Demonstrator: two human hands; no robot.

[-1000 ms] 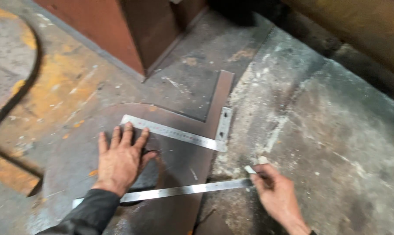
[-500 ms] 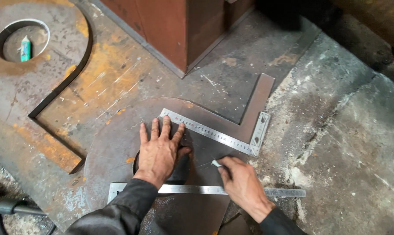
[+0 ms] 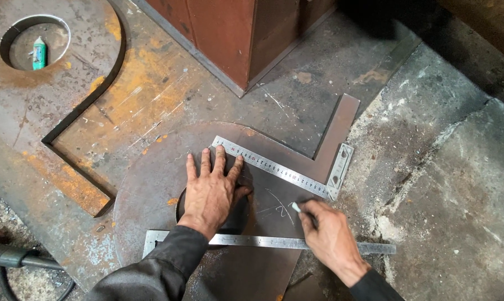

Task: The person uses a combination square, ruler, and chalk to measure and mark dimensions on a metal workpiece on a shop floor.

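While left hand stays flat, fingers spread, on round plate, right hand has left ruler's far end and come up toward square. Right fingers pinched on chalk, tip on plate just below square's blade, beside faint white strokes. Ruler now lies unheld across plate's lower part, partly under both wrists. Judgement: lining-up over, marking against square under way. Left hand grips nothing, only presses down.
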